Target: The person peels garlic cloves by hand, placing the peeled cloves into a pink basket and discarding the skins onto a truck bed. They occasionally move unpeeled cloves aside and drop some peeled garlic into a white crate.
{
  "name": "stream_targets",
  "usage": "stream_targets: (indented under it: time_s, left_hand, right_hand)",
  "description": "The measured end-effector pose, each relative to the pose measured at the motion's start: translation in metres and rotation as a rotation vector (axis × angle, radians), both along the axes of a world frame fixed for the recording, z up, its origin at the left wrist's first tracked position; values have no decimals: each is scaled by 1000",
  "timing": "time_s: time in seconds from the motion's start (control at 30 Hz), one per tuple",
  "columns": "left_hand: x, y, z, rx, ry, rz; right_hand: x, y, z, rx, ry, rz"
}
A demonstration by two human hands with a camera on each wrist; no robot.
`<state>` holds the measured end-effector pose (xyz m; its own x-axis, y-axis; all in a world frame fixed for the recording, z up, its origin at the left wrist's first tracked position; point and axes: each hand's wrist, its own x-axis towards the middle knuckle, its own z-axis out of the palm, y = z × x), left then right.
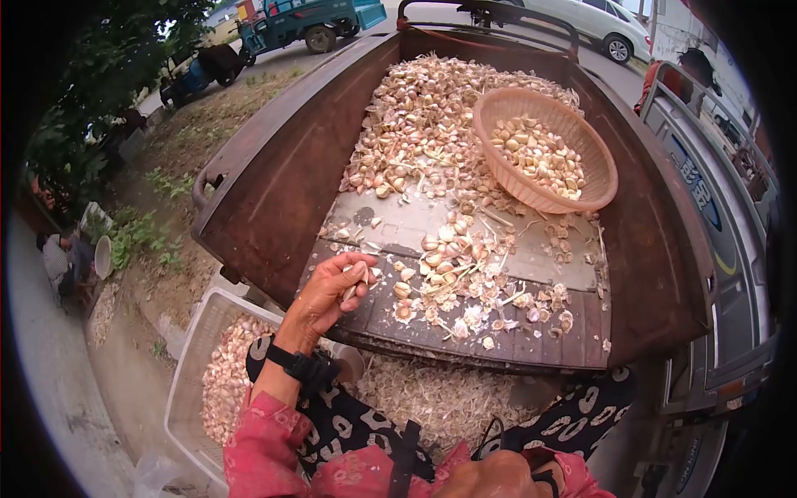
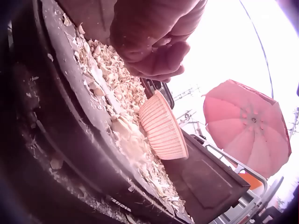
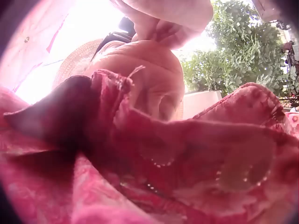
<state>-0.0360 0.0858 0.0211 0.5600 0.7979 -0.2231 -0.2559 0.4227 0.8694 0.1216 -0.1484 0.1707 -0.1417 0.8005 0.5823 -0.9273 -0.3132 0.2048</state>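
In the head view my left hand (image 1: pixel 325 290) is over the near left part of the rusty cart bed, its fingers curled round a few garlic cloves (image 1: pixel 359 285). The left wrist view has the same hand (image 2: pixel 156 39) from below, fingers bent inward. Beside it on the boards lie loose cloves (image 1: pixel 444 249) among papery skins and stalk bits. My right hand (image 1: pixel 496 479) is raised close to my body at the bottom edge of the head view. Its fingers (image 3: pixel 170 32) are bent near the person's head in the right wrist view; what they hold is hidden.
A heap of garlic cloves (image 1: pixel 423 108) fills the far bed, with a pink plastic basket (image 1: pixel 602 187) of cloves tilted on it. A white crate (image 1: pixel 187 378) of cloves stands at lower left. Skins (image 1: pixel 440 394) lie below the bed edge. A grey vehicle (image 1: pixel 706 199) stands at right.
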Motion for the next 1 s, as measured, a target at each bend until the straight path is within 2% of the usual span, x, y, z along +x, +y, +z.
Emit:
stream_targets:
  time_s: [0.07,0.17,0.23,0.27,0.3,0.37,0.4,0.43,0.5,0.57,0.6,0.67,0.7,0.77,0.83,0.93,0.97,1.0]
  left_hand:
    - [-3,-3,1,-29,-57,9]
    - [-8,5,-1,-121,-138,84]
    - [-14,20,-10,36,95,168]
    - [-9,22,-8,100,279,189]
    - [-7,25,-13,99,275,195]
    - [1,29,-18,452,612,68]
    - [5,26,-13,650,865,38]
    - [7,28,-17,644,864,40]
    - [13,33,-26,1238,1147,-109]
    - [17,31,-18,1158,1110,-137]
    - [16,31,-19,1191,1106,-153]
    - [13,31,-21,1222,1105,-169]
    - [10,31,-25,1212,1060,-118]
    - [7,27,-27,1199,1013,-73]
    - [3,23,-21,1165,932,-33]
    - [-1,20,-17,1055,960,-61]
    - [-1,17,-13,1057,961,-62]
    - [0,13,-8,784,748,-57]
  right_hand:
    - [-2,-2,-4,23,-1,23]
    - [-7,-5,-10,-27,38,-70]
    - [-5,4,-4,-84,-101,-259]
    - [7,7,-11,-178,-223,-224]
    - [23,13,-22,-266,-349,-187]
    - [37,47,-35,-348,-608,-320]
    - [44,65,-44,-411,-832,-400]
    - [52,83,-56,-472,-1059,-477]
    - [67,123,-92,-411,-1410,-475]
    - [78,154,-127,-310,-1655,-409]
    - [78,165,-141,-312,-1655,-410]
    - [74,183,-163,-63,-2123,-503]
    - [70,190,-172,-66,-2121,-499]
    - [63,197,-180,364,-2368,-1005]
    - [63,200,-175,415,-2419,-1001]
    - [64,199,-177,477,-2356,-960]
    - [66,196,-180,502,-2315,-1027]
    - [68,194,-183,524,-2275,-1093]
